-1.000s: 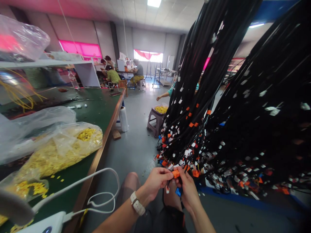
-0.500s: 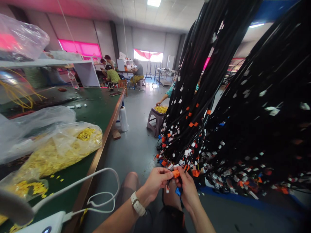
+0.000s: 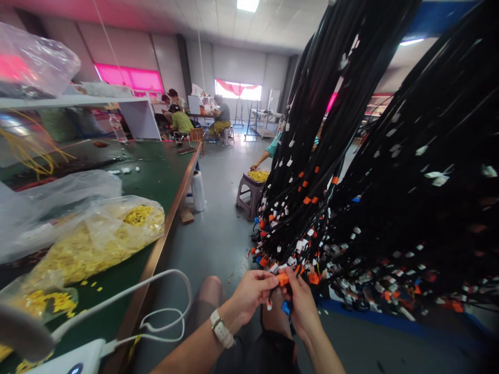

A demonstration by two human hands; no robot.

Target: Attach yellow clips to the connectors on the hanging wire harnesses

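Between my two hands is an orange connector (image 3: pixel 283 279) at the end of a black wire harness (image 3: pixel 312 130). My left hand (image 3: pixel 249 293), with a watch on its wrist, pinches the connector's left side. On its right side, the fingers of my right hand (image 3: pixel 302 296) are closed around the connector and its wires. A blue connector (image 3: pixel 286 307) and a small white connector (image 3: pixel 269 304) dangle just below. Another orange connector (image 3: pixel 314 278) hangs to the right of my right hand. Whether a small part sits between my left fingertips is hidden.
A green-topped table (image 3: pixel 156 171) on the left bears a plastic bag (image 3: pixel 97 236) of small yellow pieces, a white cable (image 3: pixel 156 278) and a power bank (image 3: pixel 72 358). Another harness bundle (image 3: pixel 440 171) hangs at right. A co-worker's hand reaches to a stool (image 3: pixel 246 195) with yellow pieces.
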